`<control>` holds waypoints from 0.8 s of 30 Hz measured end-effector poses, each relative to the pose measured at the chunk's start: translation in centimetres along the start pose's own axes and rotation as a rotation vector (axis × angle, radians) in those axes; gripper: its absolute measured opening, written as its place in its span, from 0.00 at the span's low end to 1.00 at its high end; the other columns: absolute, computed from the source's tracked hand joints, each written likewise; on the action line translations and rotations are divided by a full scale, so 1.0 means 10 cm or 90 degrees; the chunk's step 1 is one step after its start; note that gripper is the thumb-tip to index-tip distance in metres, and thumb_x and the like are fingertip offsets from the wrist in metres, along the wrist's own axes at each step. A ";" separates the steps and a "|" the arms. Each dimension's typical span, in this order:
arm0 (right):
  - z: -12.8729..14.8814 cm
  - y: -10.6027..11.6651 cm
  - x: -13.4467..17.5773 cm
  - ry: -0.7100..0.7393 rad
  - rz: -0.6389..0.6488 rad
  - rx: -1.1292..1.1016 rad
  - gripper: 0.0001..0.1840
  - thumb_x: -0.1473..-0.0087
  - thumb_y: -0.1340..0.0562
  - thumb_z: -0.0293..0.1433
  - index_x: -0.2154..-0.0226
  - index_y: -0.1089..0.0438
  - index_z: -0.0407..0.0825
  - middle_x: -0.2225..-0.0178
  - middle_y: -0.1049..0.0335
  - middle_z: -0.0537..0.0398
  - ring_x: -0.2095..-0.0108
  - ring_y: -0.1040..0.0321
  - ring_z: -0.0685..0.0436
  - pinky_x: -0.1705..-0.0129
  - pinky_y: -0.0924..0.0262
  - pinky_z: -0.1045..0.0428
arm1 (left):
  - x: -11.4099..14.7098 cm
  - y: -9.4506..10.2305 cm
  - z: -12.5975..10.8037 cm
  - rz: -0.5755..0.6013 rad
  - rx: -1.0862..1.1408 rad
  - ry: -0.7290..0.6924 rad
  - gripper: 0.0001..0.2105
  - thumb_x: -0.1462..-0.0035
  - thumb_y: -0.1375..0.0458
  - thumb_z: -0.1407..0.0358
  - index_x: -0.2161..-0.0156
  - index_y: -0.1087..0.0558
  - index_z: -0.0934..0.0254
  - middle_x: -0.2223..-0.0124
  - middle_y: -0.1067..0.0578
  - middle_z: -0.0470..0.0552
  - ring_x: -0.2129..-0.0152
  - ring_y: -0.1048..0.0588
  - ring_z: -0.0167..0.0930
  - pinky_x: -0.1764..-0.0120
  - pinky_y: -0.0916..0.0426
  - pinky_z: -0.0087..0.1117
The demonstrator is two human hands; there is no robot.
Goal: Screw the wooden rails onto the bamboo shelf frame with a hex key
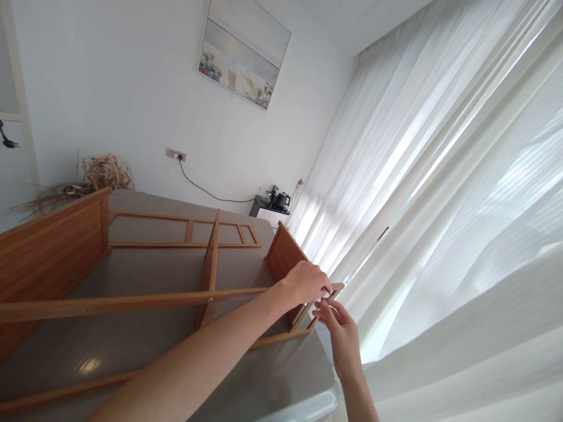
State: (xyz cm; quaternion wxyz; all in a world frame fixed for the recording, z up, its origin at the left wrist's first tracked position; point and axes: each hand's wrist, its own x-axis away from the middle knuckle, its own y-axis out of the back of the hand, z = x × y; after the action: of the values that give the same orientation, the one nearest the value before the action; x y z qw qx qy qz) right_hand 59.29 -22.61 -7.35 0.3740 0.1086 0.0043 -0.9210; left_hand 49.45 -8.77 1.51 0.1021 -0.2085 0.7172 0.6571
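Hands, two, bare, head view: left hand above, fingers bent down and drawn narrow; right hand just beside and below it, palm turned inward, thumb and fingers brought close together. Both sit at the far right end of the wooden frame. Something thin and dark shows at the left fingertips, too small to name; whether either hand grips it or a part of the frame cannot be told. Left forearm crosses in front of the frame's raised rail.

Wooden frame, partly joined, brown, on a glossy grey surface. Components: left end panel, broad, upright; middle panel, narrow in this view, upright, meeting the raised rail; right end panel, upright, just behind the left hand; ladder-like side with crosspieces, low down along the far side. One small round metal fitting in the raised rail, at the middle panel.

Surroundings: bundle of dried strands, beyond the left end panel; framed picture, on a white wall; wall socket with black cord running toward a small stand; black kettle, on the stand; white curtains, sheer, along the right.
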 end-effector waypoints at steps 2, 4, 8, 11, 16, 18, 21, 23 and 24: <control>0.00 -0.02 0.03 -0.003 0.019 0.011 0.21 0.51 0.30 0.49 0.61 0.24 0.51 0.64 0.20 0.50 0.63 0.22 0.39 0.58 0.29 0.47 | 0.00 0.01 0.00 0.001 0.002 0.002 0.13 0.36 0.45 0.62 0.53 0.18 0.50 0.60 0.17 0.49 0.64 0.20 0.36 0.64 0.30 0.33; -0.02 -0.03 0.04 -0.003 0.027 0.028 0.22 0.50 0.31 0.50 0.61 0.24 0.51 0.63 0.20 0.48 0.62 0.22 0.37 0.60 0.29 0.47 | 0.00 0.01 0.00 0.001 0.003 0.005 0.13 0.36 0.45 0.62 0.53 0.18 0.50 0.60 0.17 0.49 0.63 0.19 0.37 0.64 0.29 0.33; -0.07 -0.01 0.04 0.020 0.004 0.095 0.26 0.50 0.32 0.52 0.59 0.25 0.49 0.63 0.20 0.46 0.62 0.21 0.36 0.59 0.28 0.46 | 0.01 0.00 0.00 0.005 0.001 0.007 0.13 0.36 0.45 0.62 0.53 0.18 0.50 0.60 0.17 0.50 0.63 0.19 0.37 0.63 0.29 0.35; -0.12 0.01 0.04 0.056 -0.016 0.148 0.27 0.49 0.34 0.55 0.59 0.25 0.49 0.63 0.20 0.46 0.62 0.22 0.37 0.59 0.28 0.46 | 0.01 0.00 0.00 0.008 0.000 0.007 0.13 0.35 0.45 0.62 0.52 0.19 0.50 0.58 0.17 0.49 0.62 0.19 0.38 0.63 0.28 0.36; -0.17 0.06 0.05 0.131 -0.091 0.291 0.28 0.47 0.38 0.57 0.60 0.24 0.50 0.63 0.20 0.47 0.65 0.23 0.39 0.62 0.30 0.49 | 0.01 0.01 -0.01 0.018 0.001 0.011 0.13 0.35 0.45 0.62 0.52 0.19 0.50 0.58 0.17 0.50 0.62 0.19 0.36 0.62 0.28 0.34; -0.18 0.09 0.05 0.140 -0.114 0.338 0.29 0.46 0.40 0.58 0.60 0.24 0.51 0.64 0.20 0.49 0.66 0.23 0.40 0.64 0.32 0.50 | 0.01 0.01 -0.01 0.021 0.000 0.010 0.13 0.35 0.45 0.62 0.52 0.19 0.50 0.58 0.17 0.50 0.62 0.20 0.35 0.62 0.28 0.33; -0.19 0.11 0.05 0.140 -0.120 0.362 0.30 0.46 0.41 0.59 0.60 0.24 0.52 0.65 0.20 0.50 0.67 0.24 0.41 0.67 0.33 0.52 | 0.00 0.00 0.00 0.026 -0.012 -0.001 0.14 0.34 0.46 0.62 0.50 0.20 0.51 0.57 0.17 0.50 0.63 0.20 0.35 0.63 0.28 0.34; -0.19 0.12 0.04 0.141 -0.122 0.366 0.31 0.46 0.42 0.60 0.60 0.23 0.52 0.65 0.20 0.50 0.67 0.24 0.41 0.68 0.33 0.52 | 0.00 -0.01 0.00 0.026 -0.023 -0.007 0.14 0.34 0.46 0.62 0.49 0.20 0.52 0.57 0.17 0.50 0.64 0.20 0.35 0.64 0.28 0.34; -0.20 0.13 0.03 0.141 -0.125 0.369 0.31 0.46 0.42 0.60 0.60 0.23 0.52 0.64 0.20 0.50 0.67 0.24 0.41 0.69 0.33 0.52 | 0.01 -0.01 0.00 0.025 -0.026 -0.008 0.14 0.34 0.46 0.62 0.49 0.20 0.52 0.57 0.17 0.50 0.63 0.20 0.36 0.64 0.28 0.34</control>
State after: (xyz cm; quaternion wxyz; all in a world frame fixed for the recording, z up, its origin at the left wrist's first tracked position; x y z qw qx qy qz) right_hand 60.31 -23.58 -9.24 0.2344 0.3095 -0.2069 -0.8980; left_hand 49.44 -8.81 1.41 0.0895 -0.1920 0.7067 0.6750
